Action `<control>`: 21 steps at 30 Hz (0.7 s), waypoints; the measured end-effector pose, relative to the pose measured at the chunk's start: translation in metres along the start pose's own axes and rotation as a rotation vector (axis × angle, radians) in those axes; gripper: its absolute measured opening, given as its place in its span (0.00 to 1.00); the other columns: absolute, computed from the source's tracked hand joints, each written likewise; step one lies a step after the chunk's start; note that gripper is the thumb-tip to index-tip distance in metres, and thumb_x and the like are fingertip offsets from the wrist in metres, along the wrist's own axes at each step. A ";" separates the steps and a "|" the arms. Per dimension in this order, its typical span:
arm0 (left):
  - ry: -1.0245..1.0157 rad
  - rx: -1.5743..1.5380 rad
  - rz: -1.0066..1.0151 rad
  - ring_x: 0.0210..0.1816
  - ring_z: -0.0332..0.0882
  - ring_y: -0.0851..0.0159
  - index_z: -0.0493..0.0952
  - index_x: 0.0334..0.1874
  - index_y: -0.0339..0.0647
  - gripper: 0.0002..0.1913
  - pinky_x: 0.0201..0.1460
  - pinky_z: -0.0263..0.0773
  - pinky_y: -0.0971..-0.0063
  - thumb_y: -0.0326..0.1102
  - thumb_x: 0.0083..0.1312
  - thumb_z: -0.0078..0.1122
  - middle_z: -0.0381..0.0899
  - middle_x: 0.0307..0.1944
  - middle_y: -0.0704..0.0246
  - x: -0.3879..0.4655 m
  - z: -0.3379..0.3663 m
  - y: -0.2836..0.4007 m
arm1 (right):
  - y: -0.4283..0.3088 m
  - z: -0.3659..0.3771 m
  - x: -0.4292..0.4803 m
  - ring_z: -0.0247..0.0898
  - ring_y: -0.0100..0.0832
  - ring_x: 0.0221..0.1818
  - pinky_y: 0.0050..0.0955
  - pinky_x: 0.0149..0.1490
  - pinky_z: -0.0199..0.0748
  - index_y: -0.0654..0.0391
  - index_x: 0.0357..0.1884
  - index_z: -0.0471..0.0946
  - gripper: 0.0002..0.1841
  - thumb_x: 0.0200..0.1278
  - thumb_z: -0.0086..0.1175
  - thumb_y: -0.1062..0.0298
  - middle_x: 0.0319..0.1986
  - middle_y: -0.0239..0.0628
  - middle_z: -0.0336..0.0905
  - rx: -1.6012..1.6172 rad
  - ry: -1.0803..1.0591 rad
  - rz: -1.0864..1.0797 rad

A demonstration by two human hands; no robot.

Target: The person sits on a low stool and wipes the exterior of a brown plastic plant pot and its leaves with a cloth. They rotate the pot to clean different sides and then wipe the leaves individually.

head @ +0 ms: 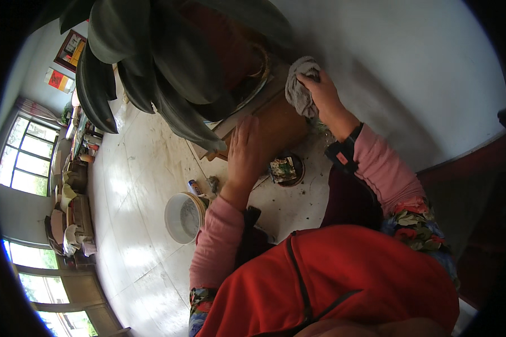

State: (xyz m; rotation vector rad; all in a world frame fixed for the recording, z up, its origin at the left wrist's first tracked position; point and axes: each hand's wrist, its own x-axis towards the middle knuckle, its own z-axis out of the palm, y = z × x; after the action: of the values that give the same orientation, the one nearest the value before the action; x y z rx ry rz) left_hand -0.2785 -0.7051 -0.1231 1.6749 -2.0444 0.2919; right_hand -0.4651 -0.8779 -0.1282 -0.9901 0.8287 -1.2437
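Observation:
A crumpled grey cloth [300, 87] is gripped in my right hand [324, 97], held near the white wall at the right end of a wooden stand [280, 124]. Flat against the edge of that stand lies my left hand [245, 153], its fingers extended and nothing held in it. On the stand is a potted plant whose long, broad dark green leaves [185, 63] hang over the left side. The rim of its pot [259, 86] shows partly beneath the leaves.
A white plastic bucket [184, 219] with liquid stands on the tiled floor [143, 240], beside a small can [194, 187]. Below the stand sits a round dark pot [297, 179] with a small box-like thing in it. The wall [409, 76] rises close on the right.

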 end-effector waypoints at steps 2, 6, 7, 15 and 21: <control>0.044 0.081 0.044 0.71 0.63 0.46 0.63 0.71 0.34 0.32 0.72 0.61 0.56 0.24 0.62 0.52 0.64 0.69 0.53 0.018 0.015 -0.012 | 0.002 0.005 0.015 0.75 0.41 0.51 0.38 0.52 0.76 0.58 0.57 0.72 0.26 0.60 0.66 0.60 0.51 0.46 0.74 -0.342 -0.019 -0.249; 0.090 0.168 0.034 0.73 0.60 0.48 0.62 0.71 0.32 0.32 0.74 0.59 0.55 0.21 0.61 0.49 0.64 0.68 0.55 0.042 0.039 -0.031 | 0.020 0.043 0.025 0.70 0.50 0.56 0.44 0.58 0.73 0.58 0.57 0.72 0.30 0.55 0.69 0.56 0.54 0.51 0.67 -0.968 0.034 -0.553; 0.089 0.148 0.013 0.72 0.61 0.49 0.62 0.71 0.32 0.32 0.74 0.59 0.55 0.21 0.61 0.49 0.64 0.68 0.56 0.043 0.043 -0.034 | 0.025 0.050 0.026 0.69 0.53 0.57 0.46 0.59 0.72 0.58 0.57 0.72 0.31 0.53 0.69 0.56 0.55 0.52 0.65 -0.986 -0.008 -0.556; 0.103 0.082 -0.023 0.68 0.65 0.50 0.65 0.71 0.37 0.32 0.73 0.59 0.54 0.21 0.59 0.49 0.66 0.69 0.59 0.043 0.056 -0.051 | 0.024 0.056 0.082 0.69 0.57 0.56 0.46 0.59 0.72 0.57 0.57 0.73 0.26 0.57 0.63 0.62 0.55 0.53 0.67 -1.046 -0.041 -0.453; 0.143 0.061 0.003 0.66 0.67 0.48 0.67 0.68 0.34 0.29 0.72 0.60 0.56 0.21 0.60 0.47 0.68 0.67 0.56 0.043 0.056 -0.050 | 0.042 0.043 0.129 0.68 0.58 0.57 0.46 0.60 0.71 0.59 0.56 0.75 0.22 0.59 0.58 0.64 0.51 0.59 0.73 -0.983 -0.110 -0.631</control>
State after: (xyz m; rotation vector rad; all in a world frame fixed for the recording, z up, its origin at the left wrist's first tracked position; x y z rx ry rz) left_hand -0.2487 -0.7789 -0.1576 1.6365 -1.9507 0.4656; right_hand -0.3906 -0.9974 -0.1497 -2.2205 1.1063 -1.2657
